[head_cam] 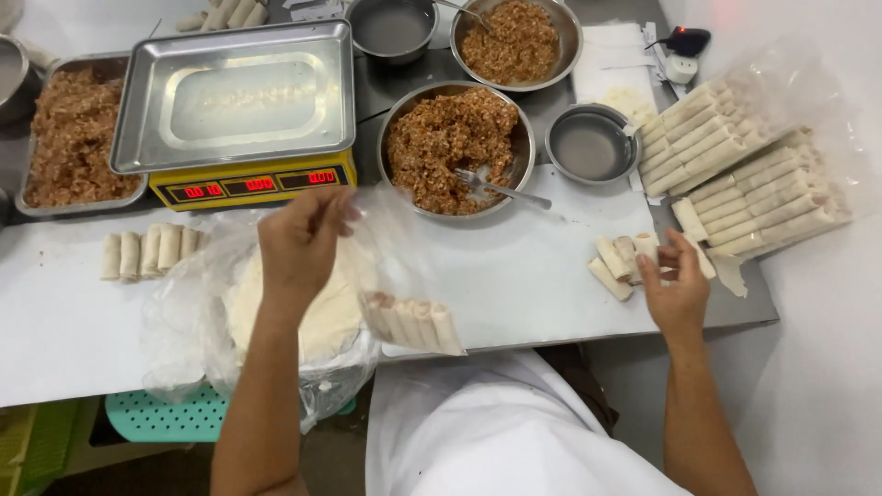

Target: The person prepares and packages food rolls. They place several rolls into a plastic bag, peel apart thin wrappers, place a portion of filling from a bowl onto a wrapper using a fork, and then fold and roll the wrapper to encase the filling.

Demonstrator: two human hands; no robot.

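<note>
Seen from the head camera, the left hand is raised over the desk, its grip closed on the upper edge of a clear plastic bag; several pale rolls lie side by side at the bottom of this bag. Under the bag is a stack of round white wrappers in loose plastic. The right hand is on a small group of loose rolls near the desk's right edge, fingers bent around some of them, the grip partly closed. Behind, a steel bowl of brown filling with a fork stands beside a yellow scale carrying a steel tray. Packed rolls in bags lie at the far right.
</note>
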